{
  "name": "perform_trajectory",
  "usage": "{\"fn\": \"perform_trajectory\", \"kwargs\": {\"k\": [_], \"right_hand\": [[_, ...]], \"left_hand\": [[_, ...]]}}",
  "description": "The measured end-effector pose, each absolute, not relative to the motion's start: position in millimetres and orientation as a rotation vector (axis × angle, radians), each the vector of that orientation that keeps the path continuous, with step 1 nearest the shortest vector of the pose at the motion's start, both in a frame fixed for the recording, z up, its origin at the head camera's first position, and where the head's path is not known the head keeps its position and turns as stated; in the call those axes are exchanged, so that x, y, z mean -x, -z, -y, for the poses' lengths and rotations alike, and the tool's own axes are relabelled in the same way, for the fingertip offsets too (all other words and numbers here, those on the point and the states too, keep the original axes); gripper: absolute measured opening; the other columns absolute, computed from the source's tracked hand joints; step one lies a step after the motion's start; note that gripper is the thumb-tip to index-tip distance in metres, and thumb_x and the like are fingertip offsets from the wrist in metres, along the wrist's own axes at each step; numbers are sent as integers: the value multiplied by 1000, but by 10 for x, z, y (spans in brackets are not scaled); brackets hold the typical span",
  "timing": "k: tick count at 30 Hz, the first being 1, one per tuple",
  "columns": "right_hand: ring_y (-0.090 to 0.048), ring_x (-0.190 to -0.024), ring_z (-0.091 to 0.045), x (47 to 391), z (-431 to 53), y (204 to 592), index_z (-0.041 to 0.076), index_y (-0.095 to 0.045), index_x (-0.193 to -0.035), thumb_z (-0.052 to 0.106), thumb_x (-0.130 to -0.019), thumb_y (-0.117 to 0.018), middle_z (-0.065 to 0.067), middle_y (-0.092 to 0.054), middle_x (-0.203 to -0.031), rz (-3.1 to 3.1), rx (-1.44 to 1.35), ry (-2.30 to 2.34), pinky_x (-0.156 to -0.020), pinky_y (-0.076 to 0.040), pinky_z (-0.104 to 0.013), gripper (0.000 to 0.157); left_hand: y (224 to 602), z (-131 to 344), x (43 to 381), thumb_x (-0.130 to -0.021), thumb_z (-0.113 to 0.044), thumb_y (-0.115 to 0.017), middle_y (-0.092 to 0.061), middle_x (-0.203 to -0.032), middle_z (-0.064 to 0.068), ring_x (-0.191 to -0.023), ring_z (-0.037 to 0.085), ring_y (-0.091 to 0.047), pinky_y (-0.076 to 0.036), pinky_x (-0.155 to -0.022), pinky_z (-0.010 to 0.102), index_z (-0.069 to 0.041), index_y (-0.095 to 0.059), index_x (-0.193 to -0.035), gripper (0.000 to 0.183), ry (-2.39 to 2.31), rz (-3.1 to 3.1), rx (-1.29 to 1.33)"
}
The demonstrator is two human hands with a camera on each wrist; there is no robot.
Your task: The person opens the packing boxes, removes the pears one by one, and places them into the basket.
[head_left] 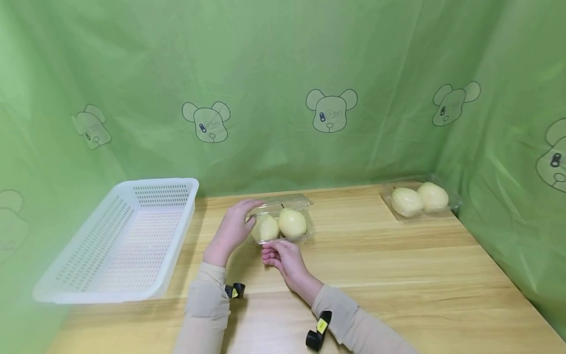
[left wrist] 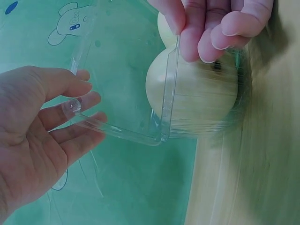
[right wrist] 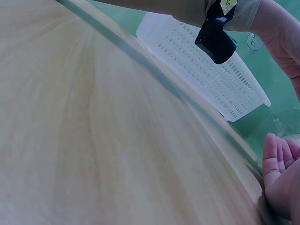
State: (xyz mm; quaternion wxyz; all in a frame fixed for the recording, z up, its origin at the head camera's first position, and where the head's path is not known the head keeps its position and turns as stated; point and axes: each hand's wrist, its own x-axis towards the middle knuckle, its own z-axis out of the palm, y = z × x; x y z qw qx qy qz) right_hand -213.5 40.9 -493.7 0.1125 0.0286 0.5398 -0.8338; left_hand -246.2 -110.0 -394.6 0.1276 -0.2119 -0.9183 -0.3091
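Note:
A clear plastic clamshell box [head_left: 309, 231] holding two pale yellow pears [head_left: 292, 223] lies on the table with its lid [head_left: 287, 199] raised. My left hand [head_left: 234, 225] is at the box's left side; in the left wrist view its thumb and fingers [left wrist: 70, 84] hold the lid's edge [left wrist: 126, 135]. At the front, my right hand [head_left: 287, 261] pinches the box's near rim [left wrist: 169, 93] between thumb and fingertips. One pear [left wrist: 192, 91] shows close up through the plastic. In the right wrist view, the right hand [right wrist: 281, 176] appears at the right edge, with most of the box out of frame.
To the left stands a white perforated plastic basket [head_left: 106, 297]. Another clear box [head_left: 453, 200] with two pears [head_left: 408, 202] sits at the back right of the wooden table [head_left: 389, 280]. Green curtains [head_left: 274, 54] with bear-head prints hang behind and at both sides.

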Motion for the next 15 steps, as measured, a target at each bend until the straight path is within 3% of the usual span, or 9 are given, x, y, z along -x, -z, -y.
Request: {"fn": "perform_trajectory", "kwargs": {"k": [15], "right_hand": [[-64,-65,-14,2121,-407,4940,-13,-63,-100,7,-95,-53,-5,-68,-74,-1572,-99,2441,-66,-58,-26,23]], "left_hand": [[3981,1119,2490,-91,-2,-59,-58,-138,13,-130,31,-53,-42,-112,46,-8,-57,-134,44,942,2643,540]]}}
